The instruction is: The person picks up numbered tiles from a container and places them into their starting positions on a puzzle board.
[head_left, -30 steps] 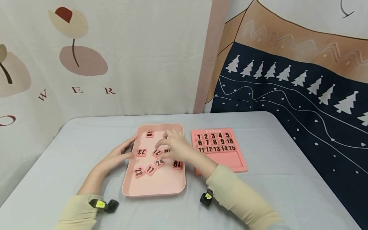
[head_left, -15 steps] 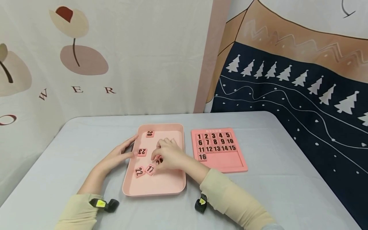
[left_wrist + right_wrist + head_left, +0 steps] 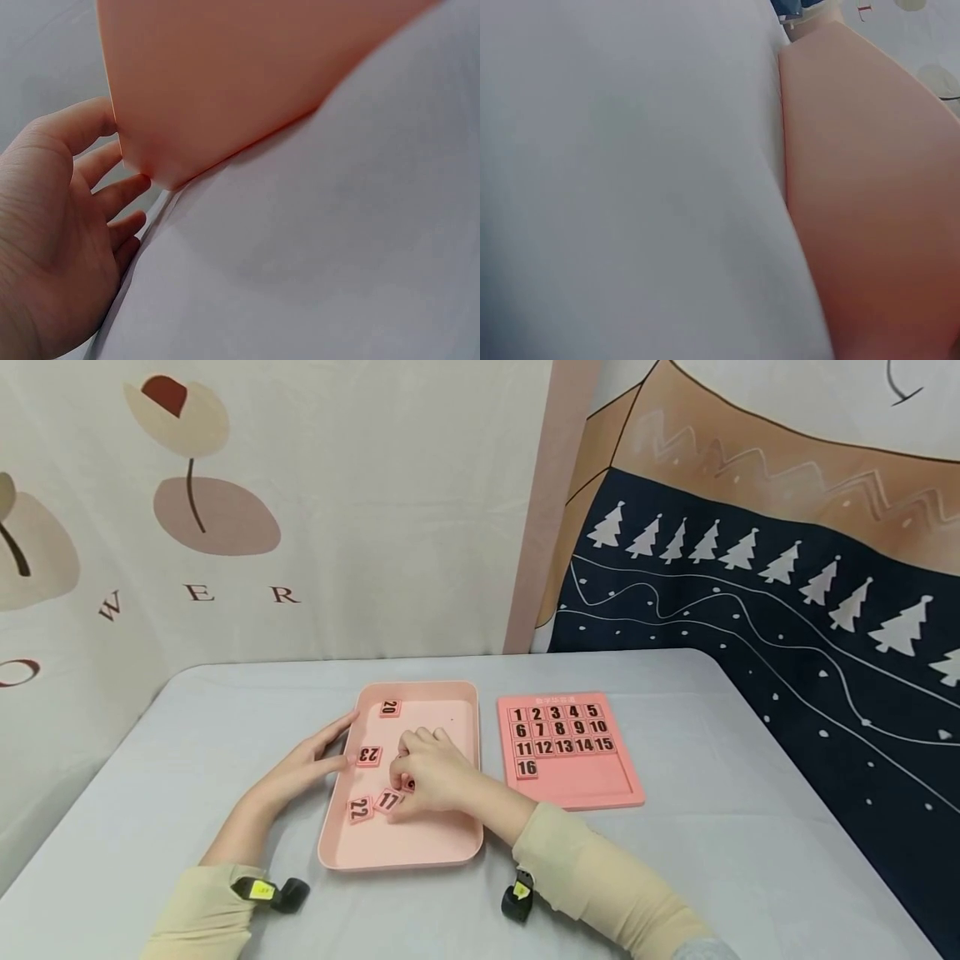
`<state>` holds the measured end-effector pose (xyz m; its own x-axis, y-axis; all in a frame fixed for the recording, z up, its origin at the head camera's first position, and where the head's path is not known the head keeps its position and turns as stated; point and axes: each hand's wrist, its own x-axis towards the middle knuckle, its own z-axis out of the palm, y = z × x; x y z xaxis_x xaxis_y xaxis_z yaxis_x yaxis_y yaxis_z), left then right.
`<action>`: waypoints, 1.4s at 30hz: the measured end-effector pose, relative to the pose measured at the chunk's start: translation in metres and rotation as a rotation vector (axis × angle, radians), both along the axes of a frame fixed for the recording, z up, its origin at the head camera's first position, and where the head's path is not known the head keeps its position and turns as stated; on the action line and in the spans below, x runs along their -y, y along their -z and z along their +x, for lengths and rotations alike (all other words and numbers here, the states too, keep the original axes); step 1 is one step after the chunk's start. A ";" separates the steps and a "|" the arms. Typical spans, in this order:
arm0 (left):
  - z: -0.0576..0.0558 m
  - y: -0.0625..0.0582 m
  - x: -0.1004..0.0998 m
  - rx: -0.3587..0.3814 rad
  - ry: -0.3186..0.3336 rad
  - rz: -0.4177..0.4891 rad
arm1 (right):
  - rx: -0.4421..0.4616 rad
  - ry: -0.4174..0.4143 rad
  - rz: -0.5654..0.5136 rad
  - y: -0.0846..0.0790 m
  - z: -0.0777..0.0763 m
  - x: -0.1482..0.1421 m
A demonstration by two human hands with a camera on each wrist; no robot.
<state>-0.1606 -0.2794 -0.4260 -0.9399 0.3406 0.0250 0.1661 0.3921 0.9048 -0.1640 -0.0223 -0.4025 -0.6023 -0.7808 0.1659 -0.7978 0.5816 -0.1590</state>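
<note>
In the head view my left hand (image 3: pixel 307 764) rests against the left side of the pink tray (image 3: pixel 450 856), fingers spread along its rim. The left wrist view has the fingertips at the tray's outer wall. My right hand (image 3: pixel 435 777) reaches low into the tray with bent fingers. Its fingertips are right at the number 17 tile (image 3: pixel 387 800), which lies flat; I cannot tell if they pinch it. Another tile (image 3: pixel 408 785) is mostly hidden under this hand. Tiles 22 (image 3: pixel 360 809), 23 (image 3: pixel 368 756) and 20 (image 3: pixel 390 708) lie loose in the tray.
Right of the tray lies a pink number board (image 3: pixel 581 785), with tiles 1 to 16 in order from its top row down. A pale cloth (image 3: pixel 712 860) covers the table. Patterned curtains (image 3: pixel 390 510) hang behind it. The right forearm crosses the tray's right rim.
My right hand has moved left and toward the tray's front, from around tile 21 to tile 17. The forearm has uncovered tile 16 on the board. My left hand stays at the tray.
</note>
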 end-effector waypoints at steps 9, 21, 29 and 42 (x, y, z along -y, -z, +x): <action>0.000 -0.001 0.000 -0.001 0.002 0.011 | 0.022 0.002 -0.047 -0.005 0.002 -0.002; 0.001 0.000 -0.002 0.004 -0.019 -0.009 | -0.009 -0.031 -0.185 -0.035 0.004 -0.035; 0.002 0.000 -0.001 0.003 -0.007 -0.005 | -0.023 -0.028 -0.190 -0.050 0.005 -0.074; 0.002 0.000 0.000 0.001 -0.004 -0.005 | -0.087 0.019 -0.183 -0.046 0.003 -0.131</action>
